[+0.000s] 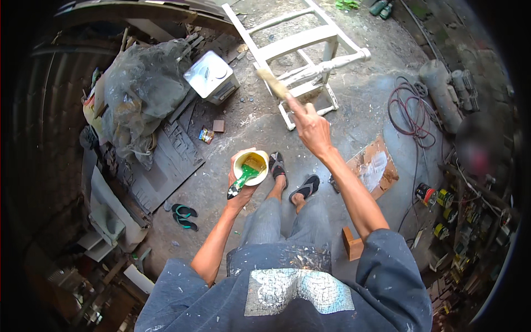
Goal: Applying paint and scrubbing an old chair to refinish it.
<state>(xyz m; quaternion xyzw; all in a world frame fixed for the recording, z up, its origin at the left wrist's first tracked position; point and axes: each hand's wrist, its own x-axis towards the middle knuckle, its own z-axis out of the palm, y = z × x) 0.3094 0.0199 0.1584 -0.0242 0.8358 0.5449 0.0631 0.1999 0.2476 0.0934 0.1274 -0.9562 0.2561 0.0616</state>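
Observation:
My left hand [241, 198] holds a white cup [263, 166], in which a green-handled paintbrush [244, 180] rests with its yellowish bristle end inside. My right hand [313, 130] is closed around a long tan tool [272, 81], perhaps a brush or stick; I cannot tell which. Its far end is at the white wooden chair frame [297, 43], which lies on the concrete ground ahead of me; I cannot tell whether they touch.
A white square container [212, 80], grey boards [166, 166] and crumpled plastic sheeting [138, 94] are on the left, with flip-flops [185, 212]. To the right are cardboard [381, 174], coiled hoses [412, 110], a compressor [442, 94], several cans [426, 193] and a wooden block [352, 248].

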